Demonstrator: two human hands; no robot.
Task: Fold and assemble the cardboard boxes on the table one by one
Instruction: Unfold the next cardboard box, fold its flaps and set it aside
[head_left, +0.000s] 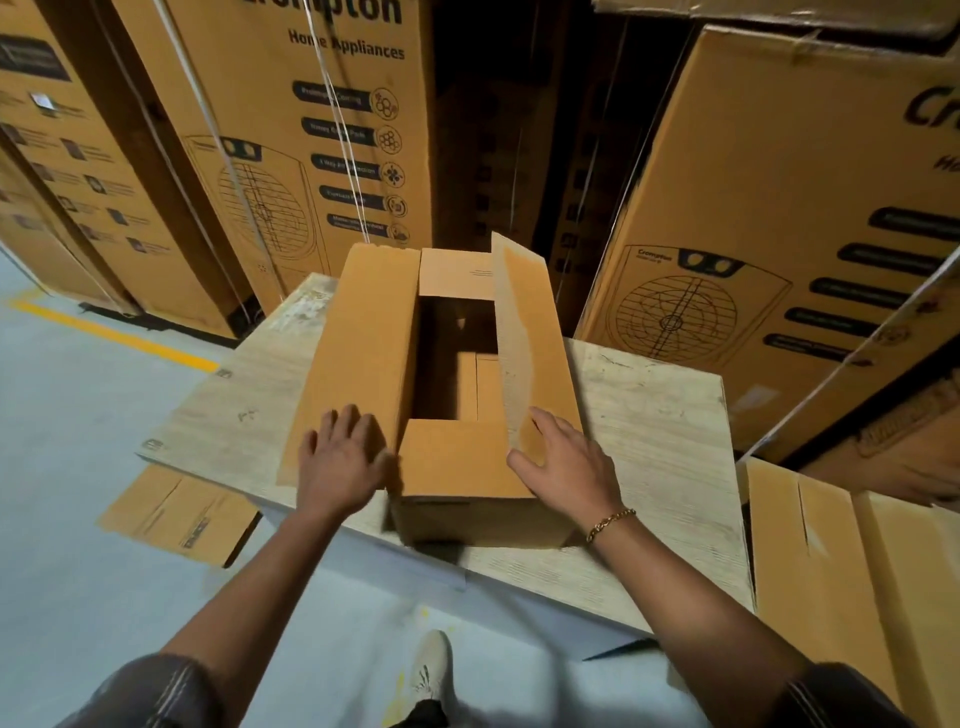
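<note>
Left hand (340, 462) lying flat, fingers spread, pressing on the left flap (358, 338) of the cardboard box (462, 467); grip open, holding nothing. Right hand (563, 470) bracing the raised right flap (519, 332), fingers straight, thumb splayed; grip likewise open. Box sitting on the surface (649, 415), near end close to the front edge. Interior showing dark, unreadable. Bare surface lying to the right.

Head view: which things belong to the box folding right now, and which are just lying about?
In the job: cardboard box on the table; its left flap, under the left hand; its upright right flap, touched by the right hand.
Lying about: flat cardboard on the floor; flattened cardboard at the right; printed appliance cartons behind.
</note>
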